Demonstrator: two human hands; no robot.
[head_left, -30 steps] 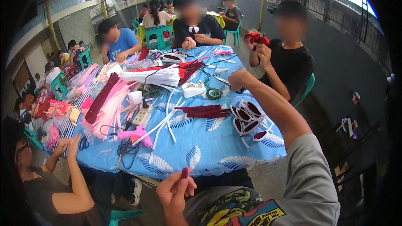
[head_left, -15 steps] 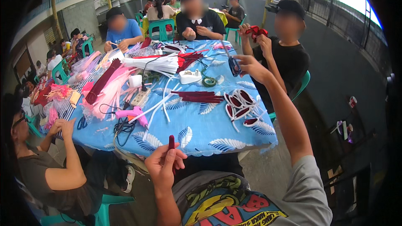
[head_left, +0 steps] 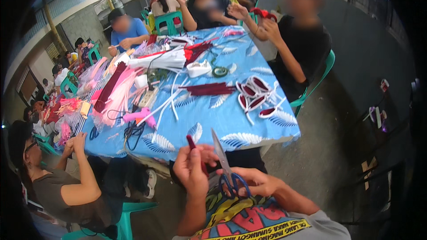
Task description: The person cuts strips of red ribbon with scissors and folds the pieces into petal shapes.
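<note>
Right hand (head_left: 260, 183): near the lap, fingers curled round the blue handles of a pair of scissors (head_left: 226, 165), blades close together and pointing up and away. Which fingers pass through the loops cannot be told. Scissors: judged stiff, fairly light, smooth along the blades; best held by the handle loops, clear of the points.

Left hand (head_left: 192, 169): just beside the scissors, thumb and fingers pinched on a dark red strip (head_left: 191, 142), the other fingers partly spread. Strip: one end stands above the grip, another part shows below it. Judged very light, soft-surfaced, easily bent and apt to crush; best pinched mid-length, leaving an end free.

Desk (head_left: 195, 114): blue leaf-patterned cover, beyond both hands. On it, near to far:
- pink glue gun (head_left: 139, 116), lying on its side;
- white-edged dark red loops (head_left: 253, 102), clustered at right; likely springy, best lifted by their stems;
- loose dark red strips (head_left: 209, 89), laid side by side;
- green tape roll (head_left: 220, 71), lying flat;
- white tape dispenser (head_left: 199, 69), beside the roll.
</note>
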